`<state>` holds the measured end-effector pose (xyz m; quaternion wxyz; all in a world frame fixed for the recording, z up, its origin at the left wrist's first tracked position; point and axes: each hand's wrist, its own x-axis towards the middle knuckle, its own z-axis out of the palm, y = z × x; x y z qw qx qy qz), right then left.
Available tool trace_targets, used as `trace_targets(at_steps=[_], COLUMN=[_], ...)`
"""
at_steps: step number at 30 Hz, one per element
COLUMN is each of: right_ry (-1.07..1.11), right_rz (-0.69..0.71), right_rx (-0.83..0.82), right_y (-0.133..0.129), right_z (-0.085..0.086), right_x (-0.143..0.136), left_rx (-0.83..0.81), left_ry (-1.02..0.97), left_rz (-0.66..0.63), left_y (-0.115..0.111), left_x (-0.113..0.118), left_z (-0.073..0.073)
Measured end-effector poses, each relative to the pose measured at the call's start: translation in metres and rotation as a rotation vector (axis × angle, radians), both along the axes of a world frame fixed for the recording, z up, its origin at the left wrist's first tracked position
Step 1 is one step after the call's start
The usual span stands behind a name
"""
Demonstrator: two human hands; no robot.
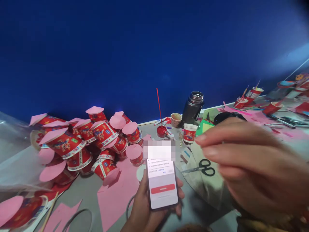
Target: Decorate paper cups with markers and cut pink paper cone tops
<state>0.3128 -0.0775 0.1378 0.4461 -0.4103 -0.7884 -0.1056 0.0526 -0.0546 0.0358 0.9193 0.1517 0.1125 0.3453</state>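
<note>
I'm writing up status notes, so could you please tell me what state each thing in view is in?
Phone: screen lit, held
Left hand: closed around the phone
Right hand: raised, blurred, nothing seen in it
Flask: standing, lid off
Scissors: lying flat, blade opening unclear
Cup pile: heaped, pink paper on many cup ends
Red stick: upright in the red pot
Pink sheet: flat
</note>
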Motion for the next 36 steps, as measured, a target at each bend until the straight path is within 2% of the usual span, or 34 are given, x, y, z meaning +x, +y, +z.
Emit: trace_targets(at_steps=[2, 4, 7, 9, 21, 28, 36], right_ry=[-0.041, -0.101, -0.162, -0.179, -0.193, -0.113, -0.092], right_rz=[0.032, 0.064, 0.081, 0.083, 0.080, 0.055, 0.087], right_rx=[0.042, 0.073, 0.055, 0.033, 0.030, 0.057, 0.015], right_y=[0.033, 0.051, 0.053, 0.049, 0.057, 0.049, 0.038], right_z=[-0.008, -0.026, -0.056, -0.067, -0.069, -0.071, -0.084], right_x=[-0.018, -0.028, -0.029, -0.027, -0.032, -0.021, -0.021], left_rx=[0.012, 0.028, 0.019, 0.010, -0.003, -0.009, -0.019], left_ry=[0.064, 0.086, 0.057, 0.050, 0.113, 0.107, 0.085], left_rz=[0.056, 0.062, 0.044, 0.035, 0.048, 0.030, 0.026], left_y=[0.015, 0.027, 0.030, 0.027, 0.024, 0.027, 0.028], left_x=[0.007, 0.012, 0.015, 0.015, 0.012, 0.012, 0.013], left_z=[-0.008, -0.013, -0.015, -0.014, -0.016, -0.019, -0.016])
